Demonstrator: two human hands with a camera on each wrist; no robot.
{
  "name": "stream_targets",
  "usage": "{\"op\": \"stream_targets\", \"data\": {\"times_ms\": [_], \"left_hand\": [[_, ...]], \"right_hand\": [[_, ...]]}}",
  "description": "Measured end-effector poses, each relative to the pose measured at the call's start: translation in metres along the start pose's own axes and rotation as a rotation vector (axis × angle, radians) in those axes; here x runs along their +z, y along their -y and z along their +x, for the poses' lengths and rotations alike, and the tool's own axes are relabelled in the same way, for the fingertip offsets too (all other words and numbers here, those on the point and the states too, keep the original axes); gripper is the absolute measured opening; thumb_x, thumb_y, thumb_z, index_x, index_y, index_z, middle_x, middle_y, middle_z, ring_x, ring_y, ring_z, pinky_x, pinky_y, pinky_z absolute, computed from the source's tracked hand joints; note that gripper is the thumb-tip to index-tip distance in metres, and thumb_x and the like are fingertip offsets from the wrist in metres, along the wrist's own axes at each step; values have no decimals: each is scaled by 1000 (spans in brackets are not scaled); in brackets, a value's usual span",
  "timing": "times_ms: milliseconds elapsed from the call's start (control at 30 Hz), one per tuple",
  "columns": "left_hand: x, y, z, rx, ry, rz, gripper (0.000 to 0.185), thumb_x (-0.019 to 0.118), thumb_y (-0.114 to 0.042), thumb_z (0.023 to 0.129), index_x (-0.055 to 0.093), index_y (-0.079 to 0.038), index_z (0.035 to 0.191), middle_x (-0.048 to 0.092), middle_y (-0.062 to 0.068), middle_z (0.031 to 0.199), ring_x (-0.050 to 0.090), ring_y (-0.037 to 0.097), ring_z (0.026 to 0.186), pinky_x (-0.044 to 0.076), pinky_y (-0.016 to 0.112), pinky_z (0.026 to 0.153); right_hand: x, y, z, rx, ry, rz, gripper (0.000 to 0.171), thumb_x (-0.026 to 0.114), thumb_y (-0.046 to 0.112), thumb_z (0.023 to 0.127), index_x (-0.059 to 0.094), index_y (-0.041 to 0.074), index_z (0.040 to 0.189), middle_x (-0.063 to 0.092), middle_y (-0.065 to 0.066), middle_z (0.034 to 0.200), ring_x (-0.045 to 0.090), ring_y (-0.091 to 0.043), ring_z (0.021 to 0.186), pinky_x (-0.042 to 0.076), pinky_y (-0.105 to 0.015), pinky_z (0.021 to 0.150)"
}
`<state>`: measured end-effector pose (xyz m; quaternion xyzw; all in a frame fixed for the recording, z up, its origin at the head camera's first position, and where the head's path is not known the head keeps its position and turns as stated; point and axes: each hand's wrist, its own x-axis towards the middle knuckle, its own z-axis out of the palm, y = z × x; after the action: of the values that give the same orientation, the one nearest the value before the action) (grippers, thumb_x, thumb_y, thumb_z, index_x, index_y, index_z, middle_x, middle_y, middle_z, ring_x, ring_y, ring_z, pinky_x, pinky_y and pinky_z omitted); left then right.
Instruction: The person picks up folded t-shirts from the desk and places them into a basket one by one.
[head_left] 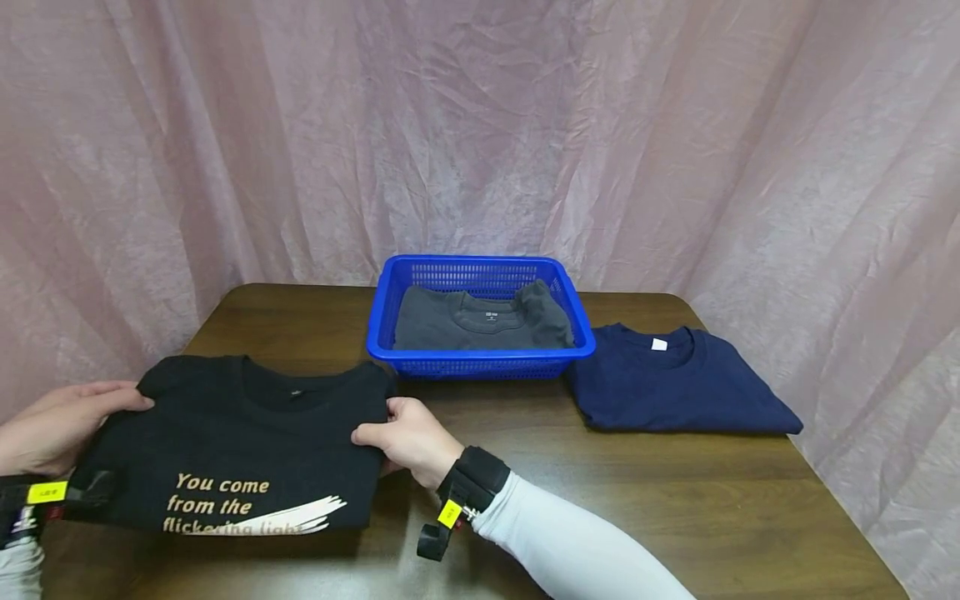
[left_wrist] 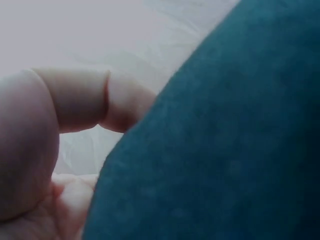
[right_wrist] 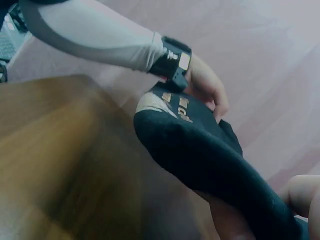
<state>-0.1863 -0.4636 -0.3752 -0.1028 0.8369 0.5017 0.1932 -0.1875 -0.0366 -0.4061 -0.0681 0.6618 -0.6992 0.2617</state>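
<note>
A folded black T-shirt (head_left: pixel 300 450) with gold lettering and a white brush stroke is held up at the left of the table, tilted toward me. My left hand (head_left: pixel 71 421) pinches its left side, thumb on the front and other fingers behind. At the opposite side my right hand (head_left: pixel 408 437) pinches the edge the same way. Dark cloth (left_wrist: pixel 215 140) fills much of the left wrist view, next to my curled finger. From the right wrist view the folded shirt (right_wrist: pixel 195 155) appears edge-on between both hands, above the wooden surface.
A blue plastic basket (head_left: pixel 480 354) stands at the back middle, with a folded dark grey T-shirt (head_left: pixel 480 325) inside. To its right a folded navy T-shirt (head_left: pixel 667 387) lies on the brown wooden table (head_left: pixel 637 500). Pink curtains (head_left: pixel 480 125) hang behind the table.
</note>
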Motion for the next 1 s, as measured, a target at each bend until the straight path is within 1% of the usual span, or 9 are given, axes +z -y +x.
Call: {"op": "stream_targets", "data": {"times_ms": [133, 333, 500, 600, 633, 667, 733, 833, 1000], "left_hand": [[4, -10, -5, 32, 9, 59, 69, 40, -24, 117, 17, 27, 157, 75, 10, 125, 76, 13, 99, 69, 44, 88], [10, -25, -13, 109, 29, 68, 63, 42, -23, 118, 25, 25, 157, 73, -1, 126, 76, 6, 99, 68, 39, 88], [17, -41, -14, 148, 16, 89, 71, 47, -26, 118, 19, 23, 161, 71, 2, 133, 73, -2, 98, 68, 34, 87], [23, -52, -13, 148, 24, 48, 78, 49, -28, 117, 11, 21, 164, 73, -5, 127, 74, -2, 99, 68, 33, 87], [26, -55, -12, 151, 28, 19, 75, 50, -27, 117, 16, 20, 165, 75, -10, 122, 76, 1, 99, 68, 34, 88], [28, -59, -13, 152, 36, 13, 79, 50, -28, 117, 10, 19, 166, 75, -12, 121, 76, 1, 99, 68, 34, 88], [33, -66, -13, 164, 42, -22, 72, 51, -29, 117, 21, 16, 165, 76, -20, 113, 77, 4, 100, 68, 33, 87], [41, -77, -15, 185, 38, -48, 72, 53, -28, 117, 21, 15, 165, 76, -23, 109, 78, 3, 99, 67, 29, 86], [56, -94, -14, 219, 30, -92, 83, 54, -26, 116, 5, 18, 167, 75, -24, 104, 75, -1, 96, 65, 23, 85]], "right_hand": [[-5, 6, -12, -21, 9, 34, 25, 74, 3, 95, 68, 2, 119, 82, -11, 106, 81, -21, 90, 69, -47, 83], [-21, 18, -26, -56, 32, 63, 29, 73, 3, 96, 65, 0, 124, 81, -12, 110, 80, -20, 93, 69, -46, 86], [-43, 31, -31, -80, 49, 17, 31, 72, 7, 100, 65, -2, 128, 82, -11, 111, 80, -16, 90, 69, -42, 85], [-56, 40, -34, -98, 43, 4, 29, 72, 8, 101, 65, -2, 128, 82, -8, 107, 80, -13, 86, 69, -37, 81], [-60, 43, -35, -103, 35, 2, 29, 72, 8, 101, 66, -2, 127, 82, -6, 105, 80, -12, 85, 69, -36, 80], [-64, 46, -36, -107, 29, 6, 28, 72, 8, 101, 67, -2, 126, 82, -4, 103, 79, -11, 84, 69, -35, 79], [-71, 51, -38, -110, 16, 10, 27, 71, 8, 100, 67, -3, 125, 81, -1, 99, 79, -10, 84, 69, -33, 78], [-81, 57, -40, -121, -10, 21, 28, 71, 8, 100, 67, -3, 125, 82, -1, 98, 79, -10, 83, 69, -33, 77], [-101, 63, -42, -146, -63, 6, 27, 70, 9, 100, 70, -3, 124, 83, -3, 97, 80, -10, 77, 65, -26, 66]]}}
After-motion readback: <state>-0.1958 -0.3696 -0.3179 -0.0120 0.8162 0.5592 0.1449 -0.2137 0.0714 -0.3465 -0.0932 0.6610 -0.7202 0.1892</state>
